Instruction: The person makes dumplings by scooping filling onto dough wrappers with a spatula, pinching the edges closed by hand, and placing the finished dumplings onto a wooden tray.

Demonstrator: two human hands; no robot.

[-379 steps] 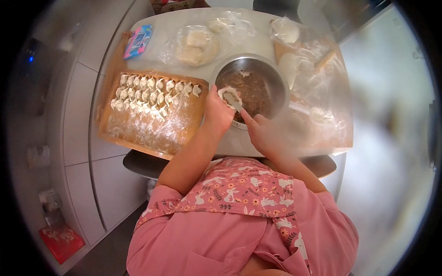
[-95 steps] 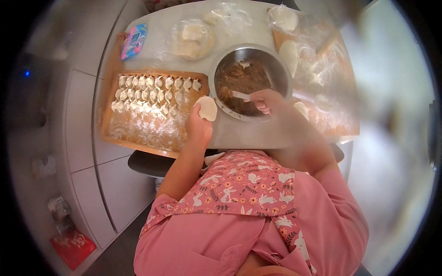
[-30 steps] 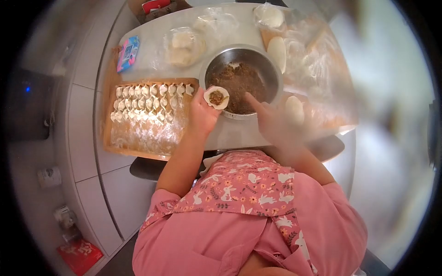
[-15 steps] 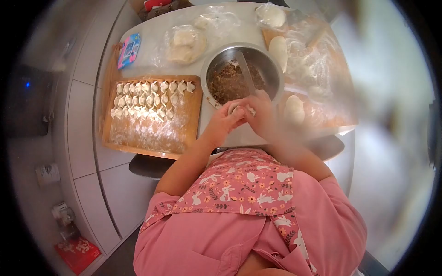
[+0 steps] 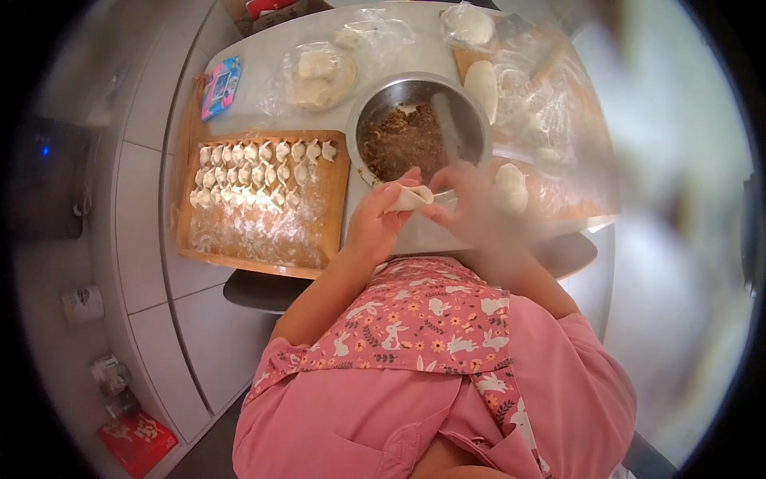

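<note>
My left hand (image 5: 377, 222) is closed round a folded dough wrapper (image 5: 408, 199), just below the near rim of the steel bowl (image 5: 357, 128). Right of the wrapper, my right hand (image 5: 461, 199) is closed on a pale flat spatula (image 5: 444, 120), which points up over the bowl; its fingertips are close to the wrapper's open end, and a blur covers part of the hand. Brown filling (image 5: 404, 142) lies in the bowl. To the left, a wooden tray (image 5: 333, 231) bears rows of small dumplings (image 5: 247, 173) above a floured area.
Behind the tray lies a blue and pink packet (image 5: 221, 88). Dough under clear plastic (image 5: 319, 76) sits behind the bowl. At the right are a floured board (image 5: 586, 191), an oval dough piece (image 5: 511, 189), a long pale dough piece (image 5: 481, 88) and a wrapped bowl (image 5: 468, 25).
The filled wrapper, lying flat a second ago, is now folded. My right hand has come beside my left, and then drawn slightly apart from it with the spatula.
</note>
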